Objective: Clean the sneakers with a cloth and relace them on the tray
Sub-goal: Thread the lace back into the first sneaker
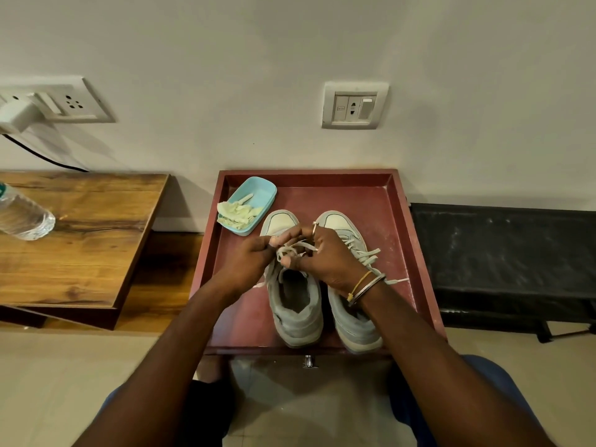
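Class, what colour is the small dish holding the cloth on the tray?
The dish is light blue; head view.

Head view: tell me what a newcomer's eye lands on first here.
Both hands meet at the centre, the left hand and right hand pinching a pale lace over one sneaker of a grey pair on the red tray. At the tray's far left corner, a blue dish holds a crumpled cloth.
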